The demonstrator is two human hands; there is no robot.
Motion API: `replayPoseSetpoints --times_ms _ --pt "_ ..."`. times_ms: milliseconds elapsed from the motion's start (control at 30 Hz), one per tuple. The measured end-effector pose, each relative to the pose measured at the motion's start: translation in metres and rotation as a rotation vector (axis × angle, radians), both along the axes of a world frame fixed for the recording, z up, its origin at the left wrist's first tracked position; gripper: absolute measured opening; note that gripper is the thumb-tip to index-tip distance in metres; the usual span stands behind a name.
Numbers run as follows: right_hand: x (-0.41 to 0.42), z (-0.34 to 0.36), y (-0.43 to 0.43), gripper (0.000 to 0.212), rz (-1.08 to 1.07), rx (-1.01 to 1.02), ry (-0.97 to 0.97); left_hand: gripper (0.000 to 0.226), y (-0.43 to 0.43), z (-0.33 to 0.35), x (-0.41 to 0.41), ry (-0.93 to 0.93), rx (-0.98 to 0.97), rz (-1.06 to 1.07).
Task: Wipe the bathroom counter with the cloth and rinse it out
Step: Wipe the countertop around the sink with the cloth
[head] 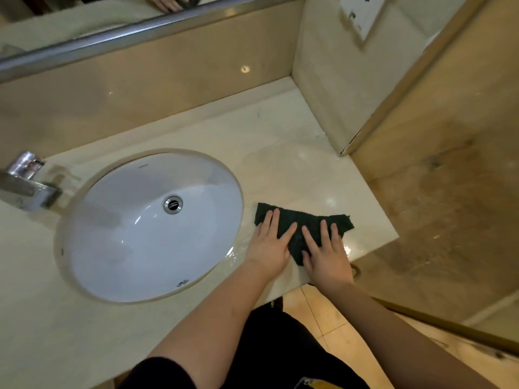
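1. Cloth [306, 219]: dark, spread roughly flat on the surface [280, 153], just right of the sink [140, 234] and close to the front edge.
2. My left hand [266, 248]: open, fingers straight and lying flat on the cloth's left part. The palm sits on the bare surface next to the sink rim.
3. My right hand [327, 256]: open too, fingers straight and pressing flat on the cloth's near-right part. The heel of the hand is at the front edge.
4. Both hands sit side by side, nearly touching, with a strip of cloth showing between them. The cloth's far edge and right corner stick out past my fingertips.
5. Water [346, 249]: a shiny wet patch by my right hand at the front edge, and another film between the sink rim and my left wrist.
6. Sink: white oval bowl set under the surface, with a chrome drain [173, 204] in the middle.
7. Faucet [25, 186]: chrome, at the far left, spout pointing towards the bowl. No water is running from it.
8. Mirror [84, 18]: runs along the back wall above the surface. Its top edge shows a reflected hand.
9. Glass partition [435, 192]: stands at the right end of the surface, smeared and spotted with drops.
10. Floor [323, 313]: beige tile, visible below between my forearms.
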State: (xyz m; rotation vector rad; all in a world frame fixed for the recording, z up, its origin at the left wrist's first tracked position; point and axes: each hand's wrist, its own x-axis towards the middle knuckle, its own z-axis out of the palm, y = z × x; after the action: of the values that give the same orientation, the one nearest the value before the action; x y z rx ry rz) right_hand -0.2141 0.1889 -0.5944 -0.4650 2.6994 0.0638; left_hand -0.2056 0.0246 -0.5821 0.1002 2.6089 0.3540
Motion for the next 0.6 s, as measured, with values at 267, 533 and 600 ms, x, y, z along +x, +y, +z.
replayPoseSetpoints --times_ms 267,533,600 --pt "-0.080 0.008 -0.030 0.061 -0.010 0.000 -0.049 0.060 -0.033 -0.002 -0.065 0.040 -0.009 -0.032" --pt "-0.149 0.005 -0.107 0.062 0.040 0.003 -0.051 0.059 -0.113 -0.006 -0.129 0.064 -0.041 -0.012" --pt "-0.163 0.005 -0.124 0.063 0.033 -0.005 -0.049 0.058 -0.132 -0.007 -0.143 0.075 -0.034 -0.008"
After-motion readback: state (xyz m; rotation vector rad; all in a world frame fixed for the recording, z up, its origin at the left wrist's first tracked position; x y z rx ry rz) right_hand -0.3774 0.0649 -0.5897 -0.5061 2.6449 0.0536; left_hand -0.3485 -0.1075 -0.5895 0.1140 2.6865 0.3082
